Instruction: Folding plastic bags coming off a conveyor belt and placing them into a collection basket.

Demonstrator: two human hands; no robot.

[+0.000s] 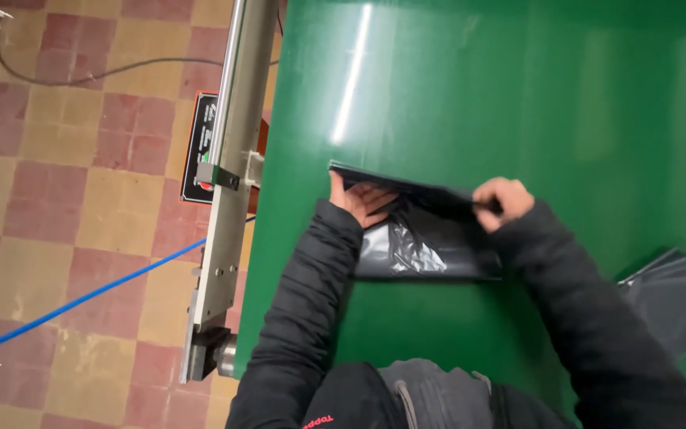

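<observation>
Item: a black plastic mailer bag (426, 238), centre frame, on a green conveyor belt (518, 103).
Left hand (361, 199): fingers curled inside the bag mouth.
Right hand (502, 202): top edge is pinched.
Handling: judged light, limp, slippery; best gripped at the open edge.

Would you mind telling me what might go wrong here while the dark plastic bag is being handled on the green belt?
The dark plastic bag is pinched only at its top edge by the left hand and right hand, so the glossy film might slip. A second bag lies near the right sleeve and could be dragged. The blue cable across the floor could trip someone.
</observation>
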